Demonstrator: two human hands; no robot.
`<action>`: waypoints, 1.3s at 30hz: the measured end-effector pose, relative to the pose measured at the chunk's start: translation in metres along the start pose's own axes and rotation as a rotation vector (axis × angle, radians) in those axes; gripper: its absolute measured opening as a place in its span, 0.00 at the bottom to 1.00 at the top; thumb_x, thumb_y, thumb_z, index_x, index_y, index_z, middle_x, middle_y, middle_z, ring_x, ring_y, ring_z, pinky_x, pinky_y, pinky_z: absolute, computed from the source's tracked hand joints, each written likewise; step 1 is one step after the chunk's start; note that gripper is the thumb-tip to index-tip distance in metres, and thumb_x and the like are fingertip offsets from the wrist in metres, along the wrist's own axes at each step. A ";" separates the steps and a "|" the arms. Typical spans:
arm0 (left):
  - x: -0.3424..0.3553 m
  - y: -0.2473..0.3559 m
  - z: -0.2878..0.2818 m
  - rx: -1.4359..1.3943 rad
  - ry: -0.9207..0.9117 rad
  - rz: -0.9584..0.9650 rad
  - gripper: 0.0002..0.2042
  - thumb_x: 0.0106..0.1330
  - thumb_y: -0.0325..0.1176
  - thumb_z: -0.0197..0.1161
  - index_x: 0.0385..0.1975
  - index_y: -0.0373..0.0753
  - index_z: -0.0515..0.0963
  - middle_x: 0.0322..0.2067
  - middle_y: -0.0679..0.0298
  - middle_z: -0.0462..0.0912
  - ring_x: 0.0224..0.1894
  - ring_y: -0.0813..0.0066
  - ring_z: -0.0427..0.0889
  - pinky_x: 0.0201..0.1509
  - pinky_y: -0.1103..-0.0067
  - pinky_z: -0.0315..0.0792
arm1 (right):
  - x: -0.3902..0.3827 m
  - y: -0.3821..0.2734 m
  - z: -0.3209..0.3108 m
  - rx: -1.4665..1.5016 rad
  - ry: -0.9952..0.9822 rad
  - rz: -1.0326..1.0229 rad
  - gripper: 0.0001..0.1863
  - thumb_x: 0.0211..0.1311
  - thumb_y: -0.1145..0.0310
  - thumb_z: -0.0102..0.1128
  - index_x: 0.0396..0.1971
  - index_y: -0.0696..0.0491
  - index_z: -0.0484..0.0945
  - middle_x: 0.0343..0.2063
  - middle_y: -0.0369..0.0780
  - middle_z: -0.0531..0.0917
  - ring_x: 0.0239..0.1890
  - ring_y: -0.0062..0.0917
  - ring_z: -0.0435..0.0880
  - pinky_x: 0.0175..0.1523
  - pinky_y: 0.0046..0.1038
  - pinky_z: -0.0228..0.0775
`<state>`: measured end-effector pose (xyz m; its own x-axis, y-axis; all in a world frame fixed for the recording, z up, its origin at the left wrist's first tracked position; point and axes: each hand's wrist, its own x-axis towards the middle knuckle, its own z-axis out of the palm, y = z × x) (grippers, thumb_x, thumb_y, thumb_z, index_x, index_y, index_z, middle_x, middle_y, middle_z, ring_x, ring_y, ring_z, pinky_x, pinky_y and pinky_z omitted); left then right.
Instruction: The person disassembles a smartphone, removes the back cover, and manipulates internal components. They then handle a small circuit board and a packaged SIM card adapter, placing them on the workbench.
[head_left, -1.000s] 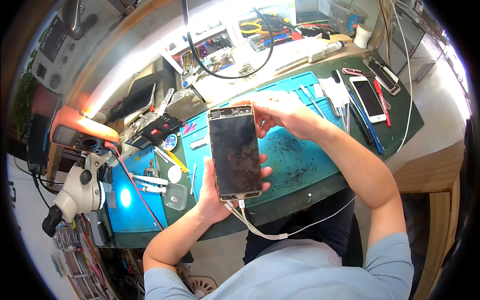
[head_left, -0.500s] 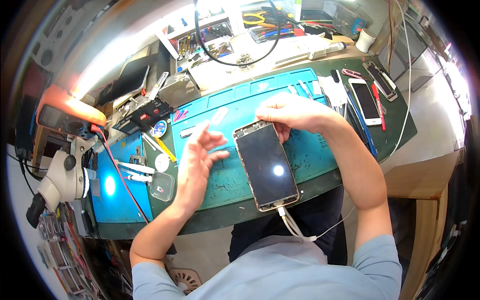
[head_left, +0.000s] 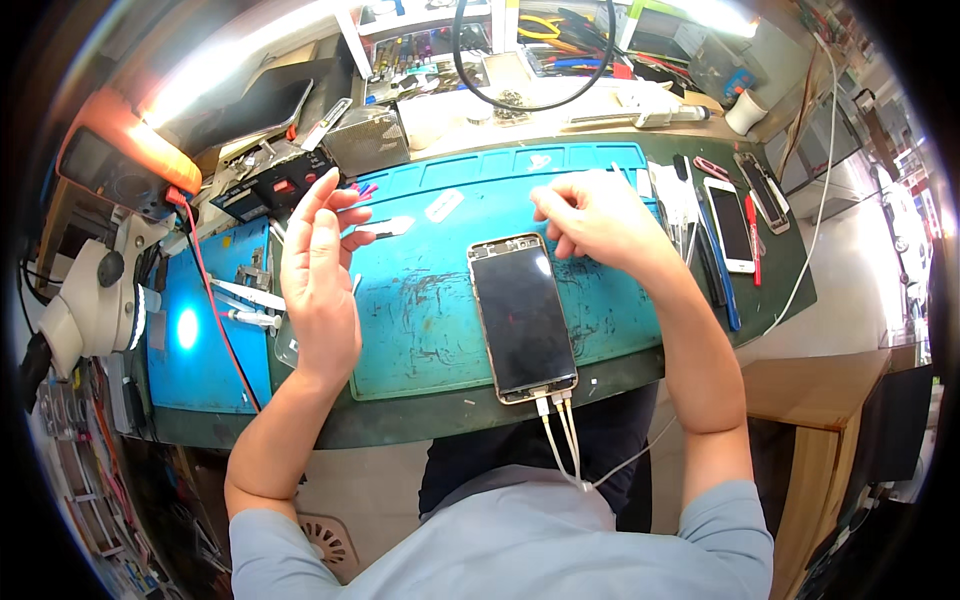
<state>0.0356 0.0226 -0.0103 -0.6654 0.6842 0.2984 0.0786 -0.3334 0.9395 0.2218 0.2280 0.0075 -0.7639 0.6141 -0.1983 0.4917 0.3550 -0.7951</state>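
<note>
Right hand (head_left: 598, 222) hovering nearer, fingers curled, grip unclear; left hand (head_left: 325, 285) hanging wide. Phone (head_left: 522, 320) lying on blue mat (head_left: 410, 355), leftward and bodyward of right hand, long axis pointing toward person (head_left: 500, 540).

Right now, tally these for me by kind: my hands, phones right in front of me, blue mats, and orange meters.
Hands: 2, the left hand and right hand
Phones in front of you: 1, the dark-screened phone
Blue mats: 2, the large mat and small mat
Orange meters: 1, the meter at left
Total: 6
</note>
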 end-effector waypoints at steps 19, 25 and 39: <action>0.035 0.018 -0.032 0.111 0.213 0.275 0.18 0.66 0.18 0.60 0.56 0.32 0.73 0.45 0.61 0.80 0.42 0.79 0.81 0.51 0.81 0.77 | 0.007 -0.004 0.016 0.006 0.607 -0.572 0.21 0.52 0.86 0.47 0.45 0.57 0.82 0.51 0.45 0.75 0.40 0.26 0.82 0.35 0.21 0.72; 0.038 0.028 -0.058 -0.162 -0.161 0.134 0.12 0.74 0.29 0.53 0.51 0.32 0.78 0.42 0.61 0.82 0.42 0.78 0.82 0.47 0.83 0.77 | 0.004 -0.006 0.019 0.048 0.531 -0.535 0.19 0.56 0.85 0.48 0.45 0.57 0.81 0.47 0.44 0.77 0.34 0.23 0.83 0.34 0.22 0.72; 0.034 0.044 -0.052 0.964 -0.362 -0.234 0.09 0.66 0.35 0.66 0.37 0.35 0.83 0.31 0.63 0.82 0.31 0.81 0.79 0.33 0.80 0.71 | 0.004 -0.005 0.022 0.099 0.504 -0.545 0.18 0.57 0.85 0.49 0.46 0.58 0.80 0.46 0.44 0.78 0.30 0.22 0.83 0.33 0.22 0.74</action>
<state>-0.0225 -0.0023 0.0324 -0.4911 0.8708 -0.0241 0.6396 0.3792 0.6686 0.2069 0.2136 -0.0016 -0.5926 0.6263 0.5065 0.0400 0.6509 -0.7581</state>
